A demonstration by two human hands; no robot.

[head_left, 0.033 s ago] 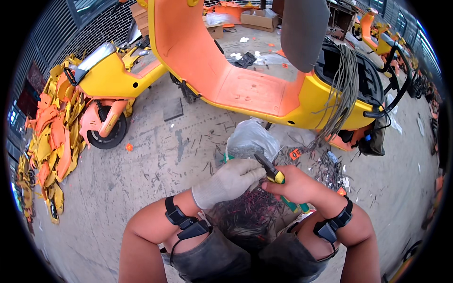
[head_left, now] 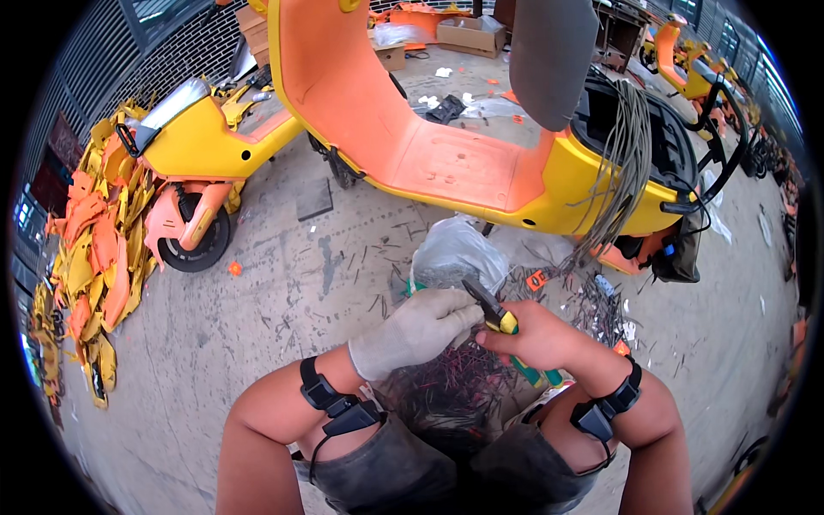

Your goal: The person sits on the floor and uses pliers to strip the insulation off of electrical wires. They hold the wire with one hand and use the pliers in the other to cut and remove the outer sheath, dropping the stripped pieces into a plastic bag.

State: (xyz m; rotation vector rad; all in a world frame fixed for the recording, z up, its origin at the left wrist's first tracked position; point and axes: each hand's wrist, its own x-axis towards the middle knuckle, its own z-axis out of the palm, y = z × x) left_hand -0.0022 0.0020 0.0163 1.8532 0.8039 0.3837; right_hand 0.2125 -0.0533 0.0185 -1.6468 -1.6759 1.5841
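My left hand (head_left: 416, 333), in a pale grey glove, has its fingers pinched at the jaws of the cutting pliers (head_left: 502, 321); what they hold is too small to make out. My bare right hand (head_left: 536, 339) is closed on the pliers' yellow and green handles. Below both hands lies a heap of short dark and reddish wire bits (head_left: 438, 395) between my legs. Just beyond my hands sits a crumpled white plastic bag (head_left: 459, 249).
A yellow and orange scooter body (head_left: 455, 167) stands ahead, draped with grey cables (head_left: 622, 163). At left are another scooter (head_left: 193, 137) and a heap of yellow and orange panels (head_left: 103, 240). Cardboard boxes (head_left: 470, 36) sit behind; more scooters (head_left: 682, 60) stand back right.
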